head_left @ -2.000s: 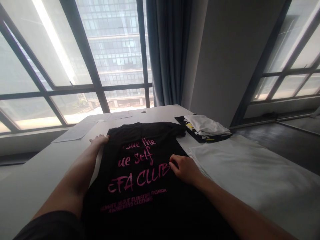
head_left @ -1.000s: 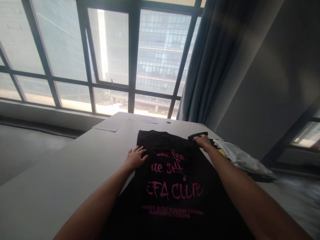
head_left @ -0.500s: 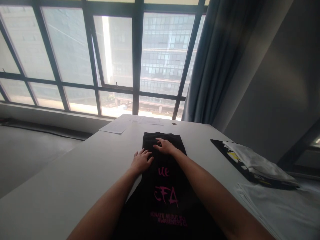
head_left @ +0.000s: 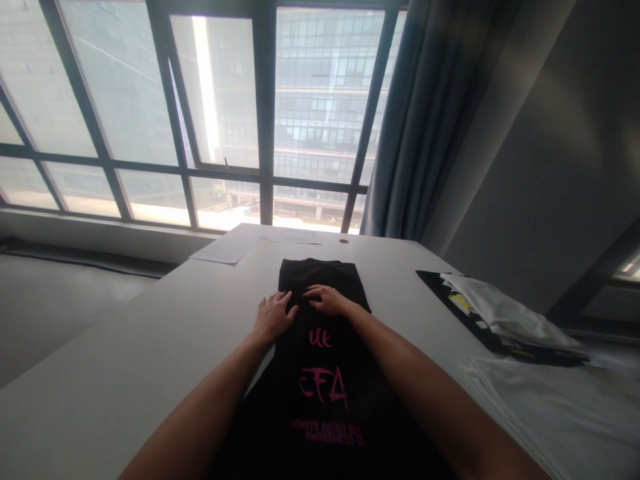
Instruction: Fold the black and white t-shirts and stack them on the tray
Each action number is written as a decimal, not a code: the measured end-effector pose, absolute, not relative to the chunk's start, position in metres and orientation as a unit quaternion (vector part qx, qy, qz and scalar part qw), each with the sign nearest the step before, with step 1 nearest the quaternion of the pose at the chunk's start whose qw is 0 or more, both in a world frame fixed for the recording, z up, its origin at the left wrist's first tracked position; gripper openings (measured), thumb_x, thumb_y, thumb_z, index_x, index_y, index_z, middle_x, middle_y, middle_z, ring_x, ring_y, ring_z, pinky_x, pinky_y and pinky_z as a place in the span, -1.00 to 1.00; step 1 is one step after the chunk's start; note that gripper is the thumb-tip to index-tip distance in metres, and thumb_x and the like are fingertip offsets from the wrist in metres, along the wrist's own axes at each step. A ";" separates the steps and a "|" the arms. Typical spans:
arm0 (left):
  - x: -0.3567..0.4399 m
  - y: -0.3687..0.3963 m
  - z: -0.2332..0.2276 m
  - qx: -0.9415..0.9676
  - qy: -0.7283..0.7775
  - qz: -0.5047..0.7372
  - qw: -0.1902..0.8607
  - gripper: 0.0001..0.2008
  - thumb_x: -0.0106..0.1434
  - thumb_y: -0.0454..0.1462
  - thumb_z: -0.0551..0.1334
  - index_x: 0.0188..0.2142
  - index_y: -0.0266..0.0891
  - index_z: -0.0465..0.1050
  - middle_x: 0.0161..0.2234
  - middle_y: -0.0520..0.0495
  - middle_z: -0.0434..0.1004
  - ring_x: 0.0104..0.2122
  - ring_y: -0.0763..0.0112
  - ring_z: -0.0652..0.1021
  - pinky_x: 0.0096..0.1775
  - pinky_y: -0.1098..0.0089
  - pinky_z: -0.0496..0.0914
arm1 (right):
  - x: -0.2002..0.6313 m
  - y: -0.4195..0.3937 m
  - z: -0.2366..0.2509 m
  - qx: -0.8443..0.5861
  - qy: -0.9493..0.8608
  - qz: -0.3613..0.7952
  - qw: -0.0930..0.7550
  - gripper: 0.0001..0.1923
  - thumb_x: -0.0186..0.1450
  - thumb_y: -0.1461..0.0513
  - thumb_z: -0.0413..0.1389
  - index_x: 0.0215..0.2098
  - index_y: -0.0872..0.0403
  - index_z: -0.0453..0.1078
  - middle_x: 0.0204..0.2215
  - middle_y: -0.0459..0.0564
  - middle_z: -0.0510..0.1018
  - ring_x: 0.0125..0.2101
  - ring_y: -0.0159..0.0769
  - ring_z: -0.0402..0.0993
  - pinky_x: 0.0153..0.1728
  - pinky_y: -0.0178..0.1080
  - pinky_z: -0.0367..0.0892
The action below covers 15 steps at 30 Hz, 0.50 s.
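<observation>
Both hands, left (head_left: 273,316) and right (head_left: 327,299), apparently flat, fingers spread, on black shirt (head_left: 320,373).

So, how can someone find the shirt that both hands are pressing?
On the white table before the big window, a long garment lies in the middle. It is the black shirt with pink letters; the pile of clothes at right is mostly white.
</observation>
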State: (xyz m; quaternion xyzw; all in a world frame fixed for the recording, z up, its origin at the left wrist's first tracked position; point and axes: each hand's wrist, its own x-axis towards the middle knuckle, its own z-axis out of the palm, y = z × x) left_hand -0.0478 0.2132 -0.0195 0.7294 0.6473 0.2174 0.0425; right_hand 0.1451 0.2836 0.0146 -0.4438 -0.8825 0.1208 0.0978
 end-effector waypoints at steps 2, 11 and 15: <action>-0.047 0.214 -0.018 0.724 0.645 0.244 0.030 -0.53 0.34 -0.08 0.09 0.19 -0.09 0.40 0.15 -0.16 0.44 0.18 0.07 0.36 0.22 0.06 0.16 | 0.142 0.291 0.019 -0.477 -0.863 0.114 0.123 -0.71 0.36 0.14 0.07 -0.03 -0.07 0.54 0.07 -0.07 0.51 0.08 -0.21 0.41 0.12 -0.25 0.23; -0.045 0.215 -0.019 0.722 0.632 0.281 0.022 -0.60 0.30 -0.12 0.13 0.06 -0.11 0.54 -0.02 -0.16 0.53 0.04 0.08 0.45 0.15 0.12 0.27 | 0.093 0.352 0.032 -0.549 -0.823 0.052 0.139 -0.64 0.40 0.15 0.01 0.08 0.05 0.46 0.21 0.03 0.37 0.11 -0.20 0.37 0.10 -0.27 0.25; -0.044 0.213 -0.017 0.723 0.629 0.283 0.027 -0.63 0.29 -0.14 0.15 0.03 -0.10 0.56 -0.03 -0.16 0.54 0.03 0.09 0.46 0.13 0.11 0.28 | 0.080 0.372 0.024 -0.575 -0.809 0.057 0.108 -0.50 0.34 0.15 0.11 0.24 0.04 0.30 0.21 0.11 0.37 0.11 -0.10 0.36 0.08 -0.15 0.28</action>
